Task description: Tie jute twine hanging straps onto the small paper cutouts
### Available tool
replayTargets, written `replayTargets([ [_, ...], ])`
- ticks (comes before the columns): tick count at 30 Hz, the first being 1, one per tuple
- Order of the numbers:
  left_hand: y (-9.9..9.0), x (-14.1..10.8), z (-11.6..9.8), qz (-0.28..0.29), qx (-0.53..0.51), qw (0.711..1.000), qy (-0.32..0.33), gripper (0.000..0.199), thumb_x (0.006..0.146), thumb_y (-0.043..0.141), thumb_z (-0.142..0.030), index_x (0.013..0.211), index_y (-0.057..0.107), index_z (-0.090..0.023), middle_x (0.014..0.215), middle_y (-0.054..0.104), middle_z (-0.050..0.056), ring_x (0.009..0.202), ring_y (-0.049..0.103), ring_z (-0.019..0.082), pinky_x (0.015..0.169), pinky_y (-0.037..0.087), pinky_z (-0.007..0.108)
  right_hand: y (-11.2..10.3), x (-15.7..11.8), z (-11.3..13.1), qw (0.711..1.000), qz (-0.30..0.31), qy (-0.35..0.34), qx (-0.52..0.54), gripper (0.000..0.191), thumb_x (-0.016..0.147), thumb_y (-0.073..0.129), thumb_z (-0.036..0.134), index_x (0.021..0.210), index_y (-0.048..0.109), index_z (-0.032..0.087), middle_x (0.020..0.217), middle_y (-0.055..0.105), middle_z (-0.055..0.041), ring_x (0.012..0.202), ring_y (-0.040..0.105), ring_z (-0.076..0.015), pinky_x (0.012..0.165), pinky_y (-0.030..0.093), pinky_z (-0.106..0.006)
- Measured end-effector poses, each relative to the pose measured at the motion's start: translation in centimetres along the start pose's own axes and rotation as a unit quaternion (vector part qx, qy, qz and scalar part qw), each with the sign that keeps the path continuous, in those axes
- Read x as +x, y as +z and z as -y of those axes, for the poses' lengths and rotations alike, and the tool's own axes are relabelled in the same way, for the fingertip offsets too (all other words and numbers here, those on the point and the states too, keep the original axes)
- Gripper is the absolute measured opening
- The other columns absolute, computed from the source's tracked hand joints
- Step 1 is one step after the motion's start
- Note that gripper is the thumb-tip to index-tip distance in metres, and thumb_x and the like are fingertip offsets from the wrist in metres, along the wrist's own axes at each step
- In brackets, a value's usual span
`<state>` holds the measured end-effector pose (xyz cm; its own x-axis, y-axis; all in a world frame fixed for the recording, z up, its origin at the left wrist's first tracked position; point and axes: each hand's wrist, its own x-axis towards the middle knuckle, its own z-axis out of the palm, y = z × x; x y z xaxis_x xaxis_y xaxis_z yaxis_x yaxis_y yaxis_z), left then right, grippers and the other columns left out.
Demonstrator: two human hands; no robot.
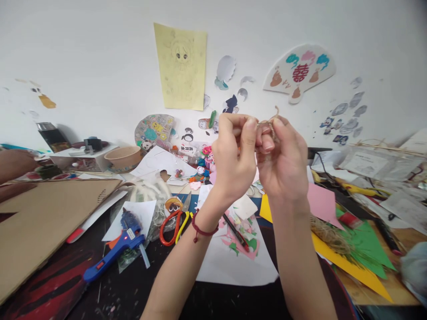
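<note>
Both hands are raised over the middle of the table, fingertips close together around a thin piece of twine [276,111]. My left hand [237,153] pinches it between thumb and forefinger. Opposite, my right hand [283,155] grips the twine too, and a short end pokes up above its fingertips. Fingers hide most of the strand, so I cannot tell whether it is knotted. Below the hands lies a white sheet [240,273] with pink and green paper scraps and a dark pen [236,232] on it.
At left are a blue glue gun [115,253], red-handled scissors [171,229] and a large cardboard piece [56,213]. A bundle of twine [328,234] rests on coloured paper at right. Another person's arm [16,164] reaches in at far left. A wall [100,58] stands behind.
</note>
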<state>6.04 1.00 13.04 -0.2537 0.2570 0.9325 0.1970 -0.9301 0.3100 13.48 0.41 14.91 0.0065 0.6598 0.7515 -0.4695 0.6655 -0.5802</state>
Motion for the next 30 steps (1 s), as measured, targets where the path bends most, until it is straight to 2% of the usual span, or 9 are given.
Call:
replayTargets([
  [3,0.0,0.0,0.0,-0.002,-0.006,1.000,-0.001,0.023,0.107,0.036,-0.045,0.105,0.046,-0.024,0.087,0.061,0.002,0.078,0.067,0.012,0.066,0.051,0.026,0.0,0.1,-0.1,1.000,0.001,0.000,-0.002,0.036,0.090,0.066,0.048,0.069,0.047,0.026,0.060,0.042,0.0037,0.063,0.056,-0.0143,0.062,0.052,-0.030],
  [9,0.2,-0.1,-0.3,-0.017,-0.035,0.999,-0.021,0.023,0.106,0.040,-0.046,0.104,0.046,-0.024,0.085,0.061,0.001,0.077,0.067,0.012,0.068,0.053,0.026,0.0,0.1,-0.3,1.000,-0.011,-0.008,-0.010,0.046,0.087,0.065,0.062,0.067,0.045,0.025,0.059,0.042,0.0026,0.065,0.059,-0.0152,0.060,0.055,-0.029],
  [12,0.0,0.1,-0.1,-0.009,-0.028,0.999,-0.017,0.020,0.106,0.040,-0.042,0.104,0.047,-0.024,0.084,0.062,0.001,0.077,0.067,0.011,0.067,0.052,0.025,-0.2,0.2,-0.3,1.000,-0.009,-0.009,0.004,0.040,0.089,0.066,0.054,0.069,0.048,0.025,0.061,0.045,0.0031,0.063,0.058,-0.0135,0.060,0.055,-0.028],
  [16,-0.7,0.6,0.9,0.025,0.006,1.000,0.012,0.018,0.106,0.043,-0.038,0.101,0.051,-0.023,0.083,0.064,0.000,0.072,0.065,0.010,0.064,0.050,0.024,-1.0,0.6,-0.4,1.000,-0.025,0.011,-0.010,0.021,0.088,0.071,0.039,0.080,0.057,0.025,0.072,0.058,0.0033,0.060,0.056,-0.0097,0.058,0.052,-0.024],
  [21,-1.4,0.8,2.0,0.073,0.042,0.996,0.032,0.015,0.101,0.055,-0.033,0.092,0.055,-0.021,0.079,0.067,-0.002,0.067,0.063,0.007,0.064,0.050,0.021,-2.0,1.1,-0.8,0.998,-0.046,0.045,-0.029,0.021,0.086,0.072,0.035,0.086,0.057,0.022,0.072,0.060,0.0043,0.047,0.045,-0.0042,0.045,0.037,-0.020],
  [24,-1.5,0.9,2.6,0.099,0.023,0.995,0.008,0.015,0.101,0.056,-0.033,0.092,0.056,-0.021,0.079,0.068,-0.002,0.069,0.064,0.008,0.066,0.050,0.021,-2.3,1.4,-1.4,0.996,-0.061,0.055,-0.037,0.020,0.087,0.070,0.032,0.082,0.055,0.021,0.064,0.055,0.0055,0.042,0.035,-0.0028,0.040,0.025,-0.020],
  [26,-1.7,1.0,3.0,0.105,-0.001,0.994,-0.020,0.016,0.100,0.058,-0.033,0.091,0.057,-0.020,0.079,0.067,-0.001,0.070,0.065,0.008,0.067,0.051,0.021,-2.5,1.7,-1.8,0.996,-0.064,0.055,-0.034,0.019,0.086,0.070,0.030,0.080,0.055,0.020,0.062,0.053,0.0058,0.042,0.033,-0.0026,0.040,0.022,-0.020],
  [28,-1.9,1.2,3.5,0.100,-0.025,0.994,-0.044,0.016,0.098,0.061,-0.033,0.089,0.058,-0.020,0.081,0.067,-0.001,0.072,0.065,0.008,0.068,0.051,0.021,-2.8,1.9,-2.1,0.996,-0.059,0.052,-0.030,0.017,0.085,0.071,0.028,0.079,0.058,0.020,0.062,0.054,0.0056,0.041,0.034,-0.0025,0.040,0.022,-0.020],
  [30,-2.2,1.4,3.9,0.088,-0.044,0.993,-0.064,0.015,0.095,0.064,-0.032,0.087,0.059,-0.020,0.082,0.067,0.000,0.074,0.065,0.009,0.068,0.051,0.022,-3.2,2.1,-2.4,0.997,-0.042,0.049,-0.030,0.015,0.084,0.071,0.027,0.079,0.060,0.019,0.062,0.057,0.0049,0.042,0.040,-0.0034,0.042,0.029,-0.020],
])
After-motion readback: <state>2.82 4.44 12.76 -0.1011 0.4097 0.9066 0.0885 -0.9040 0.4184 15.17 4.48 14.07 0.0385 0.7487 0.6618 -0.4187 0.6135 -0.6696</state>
